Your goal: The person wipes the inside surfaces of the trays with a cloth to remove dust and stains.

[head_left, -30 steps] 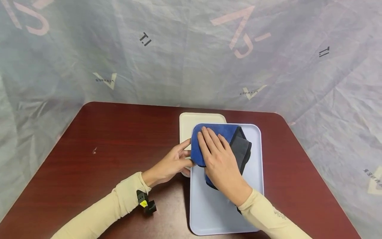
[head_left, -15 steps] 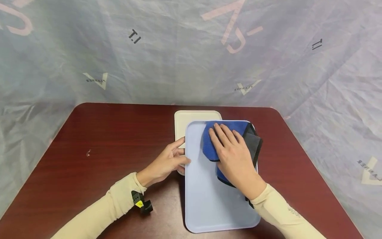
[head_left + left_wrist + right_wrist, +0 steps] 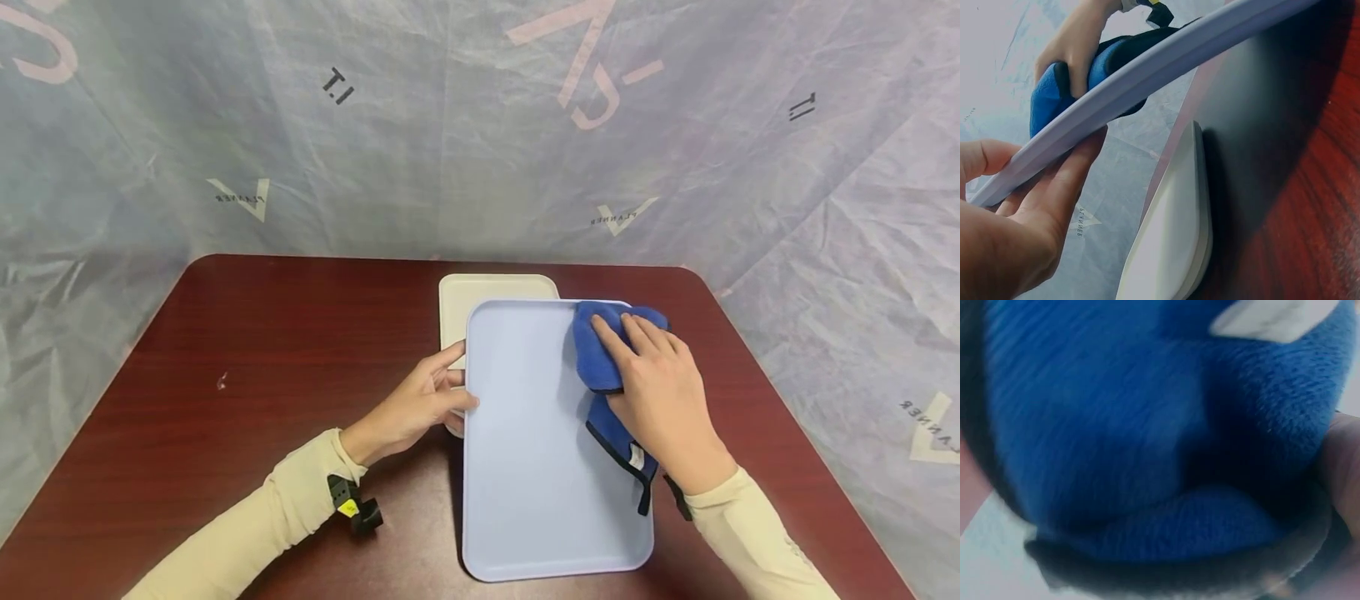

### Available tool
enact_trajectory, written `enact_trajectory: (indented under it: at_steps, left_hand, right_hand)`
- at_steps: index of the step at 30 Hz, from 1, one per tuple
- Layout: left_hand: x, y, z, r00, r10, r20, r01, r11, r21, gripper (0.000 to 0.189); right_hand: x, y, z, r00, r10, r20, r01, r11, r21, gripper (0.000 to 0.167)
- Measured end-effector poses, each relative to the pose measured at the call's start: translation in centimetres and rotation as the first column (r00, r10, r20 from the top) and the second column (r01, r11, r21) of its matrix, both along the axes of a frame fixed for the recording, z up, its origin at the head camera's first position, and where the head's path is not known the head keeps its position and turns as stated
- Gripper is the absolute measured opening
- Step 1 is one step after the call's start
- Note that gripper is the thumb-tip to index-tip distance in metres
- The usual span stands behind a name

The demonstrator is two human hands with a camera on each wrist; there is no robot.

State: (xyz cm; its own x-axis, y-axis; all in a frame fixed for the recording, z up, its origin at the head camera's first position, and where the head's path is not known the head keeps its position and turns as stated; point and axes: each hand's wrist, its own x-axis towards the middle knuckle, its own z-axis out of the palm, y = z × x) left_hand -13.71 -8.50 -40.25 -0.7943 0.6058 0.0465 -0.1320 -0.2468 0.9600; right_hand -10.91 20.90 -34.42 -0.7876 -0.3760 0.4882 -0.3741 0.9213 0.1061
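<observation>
A light blue tray (image 3: 547, 467) is held up off the table, its left edge pinched by my left hand (image 3: 416, 410). In the left wrist view the left thumb (image 3: 988, 156) lies on the tray's upper face and the fingers reach beneath. My right hand (image 3: 663, 396) grips a blue cloth (image 3: 600, 354) with black edging at the tray's upper right side. The cloth drapes past the right rim, and a small white label (image 3: 637, 456) shows on its hanging part. Blue pile fills most of the right wrist view, with the cloth (image 3: 1097, 437) very close to the camera.
Behind the blue tray, cream trays (image 3: 1166, 225) lie stacked on the dark red table (image 3: 322, 333), partly covered in the head view. A grey printed sheet (image 3: 420, 150) hangs around the table's far side and both flanks.
My right hand has slid the cloth from the tray's upper left across to its right edge, where the cloth now bunches up. The left hand keeps its hold on the left edge.
</observation>
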Motion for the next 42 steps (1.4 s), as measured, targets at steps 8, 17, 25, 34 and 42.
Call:
enact_trajectory:
  at_steps: [8, 17, 25, 34, 42]
  left_hand:
    - [0.0, -0.3, 0.1, 1.0, 0.005, -0.004, -0.005, 0.999, -0.031, 0.078]
    - [-0.3, -0.4, 0.3, 1.0, -0.01, -0.023, 0.009, 0.999, -0.031, 0.078]
    - [-0.1, -0.3, 0.4, 1.0, -0.022, -0.022, 0.022, 1.0, -0.004, 0.079]
    - [0.0, -0.1, 0.5, 0.998, -0.041, -0.039, 0.042, 0.999, 0.014, 0.078]
    - [0.0, -0.2, 0.6, 0.996, -0.011, -0.089, 0.008, 1.0, -0.026, 0.076]
  right_hand:
    - [0.6, 0.2, -1.1, 1.0, 0.029, -0.003, -0.029, 1.0, 0.002, 0.077]
    - [1.5, -0.2, -1.5, 0.999, 0.037, 0.031, -0.036, 0.999, -0.014, 0.079]
    - [1.0, -2.5, -0.7, 0.994, 0.104, 0.042, -0.103, 0.994, -0.04, 0.076]
    - [0.5, -6.3, -0.1, 0.979, 0.196, 0.051, -0.198, 0.98, 0.02, 0.082]
    - [0.4, -8.7, -0.2, 0.955, 0.292, 0.047, -0.295, 0.953, 0.068, 0.087]
